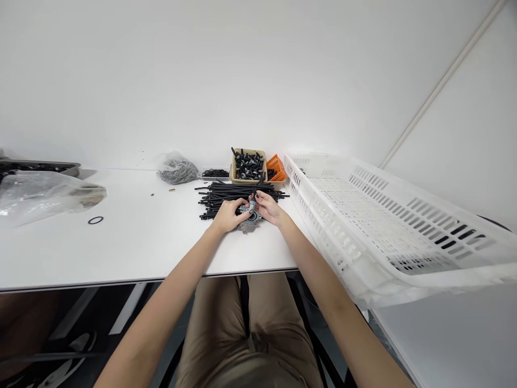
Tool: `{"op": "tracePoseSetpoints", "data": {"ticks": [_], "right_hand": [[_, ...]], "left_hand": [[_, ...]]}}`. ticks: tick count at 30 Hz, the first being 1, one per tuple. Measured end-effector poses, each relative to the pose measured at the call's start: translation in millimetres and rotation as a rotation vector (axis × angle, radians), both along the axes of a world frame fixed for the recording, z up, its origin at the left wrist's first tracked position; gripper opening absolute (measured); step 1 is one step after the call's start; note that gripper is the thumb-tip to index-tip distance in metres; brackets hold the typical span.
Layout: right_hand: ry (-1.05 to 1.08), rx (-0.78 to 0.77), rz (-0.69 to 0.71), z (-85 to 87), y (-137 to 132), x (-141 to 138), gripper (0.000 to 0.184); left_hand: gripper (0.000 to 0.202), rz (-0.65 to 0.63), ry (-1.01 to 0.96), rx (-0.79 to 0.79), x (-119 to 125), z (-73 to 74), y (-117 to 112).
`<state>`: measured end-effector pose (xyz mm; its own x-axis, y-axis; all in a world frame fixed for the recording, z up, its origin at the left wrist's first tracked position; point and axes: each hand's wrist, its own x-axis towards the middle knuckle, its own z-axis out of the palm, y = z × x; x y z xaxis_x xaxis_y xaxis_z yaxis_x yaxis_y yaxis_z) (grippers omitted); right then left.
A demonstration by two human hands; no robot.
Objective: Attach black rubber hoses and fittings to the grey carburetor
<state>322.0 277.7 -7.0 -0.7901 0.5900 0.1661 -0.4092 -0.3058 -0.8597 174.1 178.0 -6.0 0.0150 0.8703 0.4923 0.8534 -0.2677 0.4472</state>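
A small grey metal part (249, 220) rests on the white table (133, 242) in front of me. My left hand (228, 214) grips its left side. On its right side sits my right hand (269, 207), fingertips pinching a small piece at the part's top. Just behind both hands lies a pile of thin black tubes (230, 195).
A beige bin of black fittings (247, 164), an orange basket (277, 167) and a flat tray of black rings (215, 173) stand behind the tubes. A large white slotted crate (388, 215) fills the right. Plastic bags (176, 168) (40, 194) and a loose black ring (96, 220) lie to the left.
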Motion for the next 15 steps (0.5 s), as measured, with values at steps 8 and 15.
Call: {"op": "tracePoseSetpoints", "data": {"ticks": [8,15], "right_hand": [[0.057,0.054,0.020,-5.7,3.8,-3.5,0.026],[0.054,0.085,0.016,-3.9,2.2,-1.5,0.024]], "left_hand": [[0.027,-0.009,0.003,0.017,-1.1,-0.3,1.1],[0.029,-0.009,0.003,0.018,-0.7,-0.8,0.5]]}}
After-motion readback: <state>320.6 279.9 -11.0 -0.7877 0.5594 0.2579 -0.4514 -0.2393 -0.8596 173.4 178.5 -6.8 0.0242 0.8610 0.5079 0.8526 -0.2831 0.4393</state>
